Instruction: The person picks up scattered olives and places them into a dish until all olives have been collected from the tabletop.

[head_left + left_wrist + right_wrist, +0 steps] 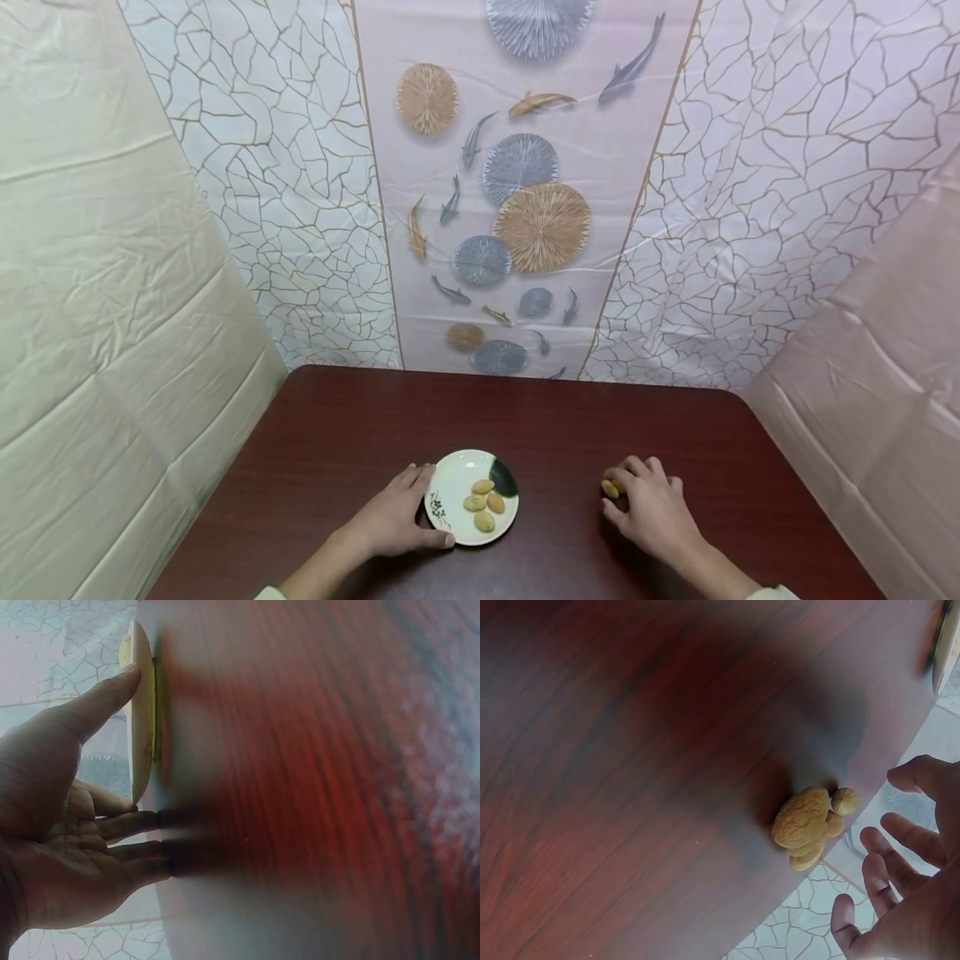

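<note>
My left hand [393,512] holds the left side of a small round plate [452,482], pale with a dark green patch and a floral print. In the left wrist view the thumb lies on the rim of the plate [140,750]; a finger meets its edge lower down. Several small yellow-brown ovals [483,521], kind unclear, lie on the plate. My right hand [654,508] is over the table to the right, fingers loosely bent and apart. Similar wrinkled ovals [801,819] sit bunched on the table just beyond its fingertips; in the head view that hand mostly hides them.
The dark red-brown wooden table [555,425] has rounded far corners. A patterned cloth [517,333] with fish and round motifs hangs behind it. Plain beige cloth [127,392] hangs at both sides.
</note>
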The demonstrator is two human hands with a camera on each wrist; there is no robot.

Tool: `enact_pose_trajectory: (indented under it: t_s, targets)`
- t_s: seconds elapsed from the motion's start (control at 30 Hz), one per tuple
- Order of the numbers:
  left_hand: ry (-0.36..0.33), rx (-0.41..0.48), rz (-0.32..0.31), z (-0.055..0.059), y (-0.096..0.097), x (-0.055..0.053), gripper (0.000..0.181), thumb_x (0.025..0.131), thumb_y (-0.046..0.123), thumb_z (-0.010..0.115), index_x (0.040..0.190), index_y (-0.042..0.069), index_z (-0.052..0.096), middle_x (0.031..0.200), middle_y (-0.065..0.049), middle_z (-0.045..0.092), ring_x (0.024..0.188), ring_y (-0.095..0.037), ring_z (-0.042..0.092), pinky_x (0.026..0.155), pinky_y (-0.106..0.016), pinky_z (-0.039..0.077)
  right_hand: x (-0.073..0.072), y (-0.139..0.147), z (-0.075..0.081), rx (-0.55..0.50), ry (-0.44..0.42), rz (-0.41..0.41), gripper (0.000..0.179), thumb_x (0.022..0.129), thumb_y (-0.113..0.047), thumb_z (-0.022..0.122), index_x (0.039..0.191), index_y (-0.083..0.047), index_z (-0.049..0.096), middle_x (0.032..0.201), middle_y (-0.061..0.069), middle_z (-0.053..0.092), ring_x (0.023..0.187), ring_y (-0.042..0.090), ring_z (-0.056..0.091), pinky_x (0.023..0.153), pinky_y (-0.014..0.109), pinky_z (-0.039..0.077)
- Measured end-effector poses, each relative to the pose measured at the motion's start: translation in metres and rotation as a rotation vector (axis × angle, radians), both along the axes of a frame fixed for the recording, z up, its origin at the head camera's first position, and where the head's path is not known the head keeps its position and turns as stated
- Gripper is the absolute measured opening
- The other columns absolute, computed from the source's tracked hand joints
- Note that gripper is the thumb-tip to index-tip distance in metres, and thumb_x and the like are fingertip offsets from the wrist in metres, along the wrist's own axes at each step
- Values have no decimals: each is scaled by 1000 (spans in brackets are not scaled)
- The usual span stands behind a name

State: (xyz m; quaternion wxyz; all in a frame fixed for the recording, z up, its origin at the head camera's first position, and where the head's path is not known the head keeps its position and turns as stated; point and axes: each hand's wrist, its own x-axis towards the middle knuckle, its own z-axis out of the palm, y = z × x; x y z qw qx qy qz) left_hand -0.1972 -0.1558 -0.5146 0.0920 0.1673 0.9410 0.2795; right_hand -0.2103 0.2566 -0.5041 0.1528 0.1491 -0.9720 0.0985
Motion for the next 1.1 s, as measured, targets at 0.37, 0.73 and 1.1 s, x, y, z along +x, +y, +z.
enact_pose_trajectory:
  t_s: [0.37, 0.73, 1.1]
  targets:
    - [3, 1, 2, 1, 0, 1, 122, 82, 60, 92, 169, -5, 37, 172, -28, 43, 163, -52, 36, 124, -73, 41, -3, 2, -3, 26, -78, -26, 33, 86, -24, 94, 116, -18, 81, 113, 0, 73, 104, 27, 59, 74, 51, 48]
    - [6, -6, 5, 0, 1, 1, 122, 82, 60, 93, 169, -5, 36, 172, -29, 42, 163, -52, 36, 125, -73, 40, -9, 3, -14, 39, -6, -19, 33, 84, -21, 96, 112, -16, 81, 105, -1, 71, 99, 26, 57, 72, 52, 49]
    - [4, -4, 5, 0, 1, 1, 123, 82, 60, 92, 169, -5, 36, 173, -28, 42, 164, -52, 35, 125, -72, 39, -10, 2, -16, 49, -23, -23, 30, 84, -19, 96, 110, -16, 82, 102, -2, 69, 96, 25, 56, 73, 56, 50]
